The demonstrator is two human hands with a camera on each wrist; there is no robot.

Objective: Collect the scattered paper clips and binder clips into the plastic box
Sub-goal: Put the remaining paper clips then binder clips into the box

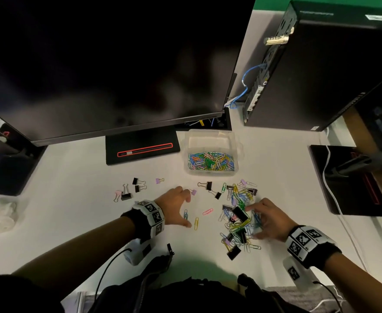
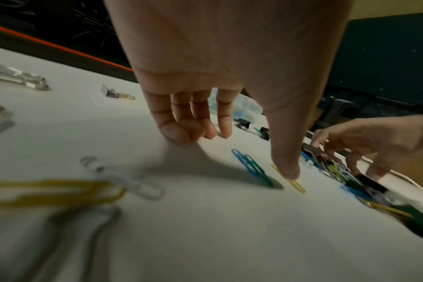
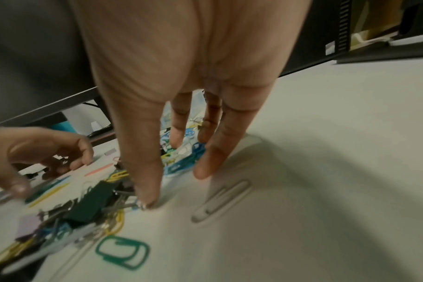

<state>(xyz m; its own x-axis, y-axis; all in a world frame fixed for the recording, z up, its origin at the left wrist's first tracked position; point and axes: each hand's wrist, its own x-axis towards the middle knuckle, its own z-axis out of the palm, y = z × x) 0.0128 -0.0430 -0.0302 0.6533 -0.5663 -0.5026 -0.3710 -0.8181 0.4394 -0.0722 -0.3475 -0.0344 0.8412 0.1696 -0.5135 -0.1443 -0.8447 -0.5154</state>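
The clear plastic box (image 1: 237,152) stands behind the mess, with several coloured paper clips in its bottom. My left hand (image 1: 182,210) hovers spread and open over a blue-green paper clip (image 1: 185,214) (image 2: 251,167). Its thumb tip touches the table at a yellow paper clip (image 1: 196,223) (image 2: 295,184). My right hand (image 1: 253,222) (image 3: 176,183) is open with straight fingers over a big pile of paper clips and black binder clips (image 1: 238,219). Its thumb tip presses down at the pile's edge, beside a dark binder clip (image 3: 89,204).
Loose binder clips (image 1: 129,190) lie at the left, and a purple binder clip (image 1: 193,192) and a pink paper clip (image 1: 207,211) sit between my hands. A white paper clip (image 3: 220,202) and a green one (image 3: 122,251) lie near my right hand. A monitor base (image 1: 140,147) and computer tower (image 1: 320,75) stand behind.
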